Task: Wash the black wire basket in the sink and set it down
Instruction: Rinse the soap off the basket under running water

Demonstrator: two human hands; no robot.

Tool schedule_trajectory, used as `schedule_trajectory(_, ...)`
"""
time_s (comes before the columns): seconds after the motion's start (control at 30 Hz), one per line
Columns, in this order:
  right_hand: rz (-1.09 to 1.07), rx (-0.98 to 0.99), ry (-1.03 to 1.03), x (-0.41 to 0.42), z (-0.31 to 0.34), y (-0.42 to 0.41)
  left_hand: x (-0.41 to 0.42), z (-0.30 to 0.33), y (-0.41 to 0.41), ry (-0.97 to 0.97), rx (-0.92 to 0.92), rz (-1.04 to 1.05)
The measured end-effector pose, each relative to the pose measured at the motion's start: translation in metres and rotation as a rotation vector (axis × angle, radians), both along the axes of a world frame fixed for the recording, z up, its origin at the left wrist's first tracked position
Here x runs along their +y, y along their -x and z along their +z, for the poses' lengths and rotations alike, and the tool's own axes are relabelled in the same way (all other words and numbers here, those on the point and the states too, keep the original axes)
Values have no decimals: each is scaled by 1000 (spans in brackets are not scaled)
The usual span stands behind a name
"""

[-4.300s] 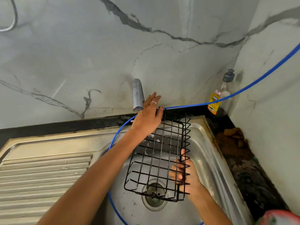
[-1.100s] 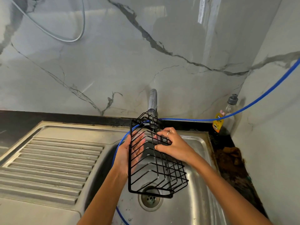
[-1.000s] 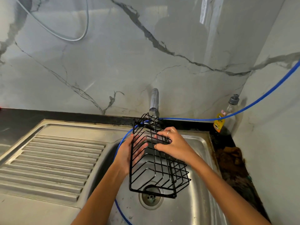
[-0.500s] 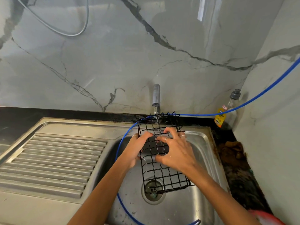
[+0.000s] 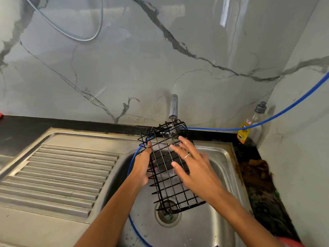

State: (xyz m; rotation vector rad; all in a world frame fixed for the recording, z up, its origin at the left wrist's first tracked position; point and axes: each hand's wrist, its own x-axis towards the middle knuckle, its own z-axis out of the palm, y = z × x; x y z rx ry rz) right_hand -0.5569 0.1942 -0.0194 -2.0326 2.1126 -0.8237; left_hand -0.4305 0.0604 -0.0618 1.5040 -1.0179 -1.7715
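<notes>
Black wire basket (image 5: 170, 168) tilted over the sink (image 5: 222, 220) under the running tap (image 5: 173, 106), left hand (image 5: 142, 168) grip curled on its left edge, right hand (image 5: 194, 168) flat with fingers spread on the mesh, yellow-labelled bottle (image 5: 249, 129) far right, writing unreadable.

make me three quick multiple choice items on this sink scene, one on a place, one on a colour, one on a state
1. Where is the dish soap bottle?
A. on the draining board
B. in the back right corner
C. in the sink bowl

2. What colour is the hose?
A. blue
B. green
C. white

3. How is the right hand?
A. fist clenched
B. fingers spread over the black wire basket
C. on the tap

Answers: B, it stands by the corner walls; A, blue along the wall; B, the fingers lie straight over the wires.
</notes>
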Motion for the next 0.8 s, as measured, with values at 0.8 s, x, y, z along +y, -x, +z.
schedule_trajectory(0.8,-116,-1575,-330,-14,31,16,-5,-24,-10,-152,135,-4)
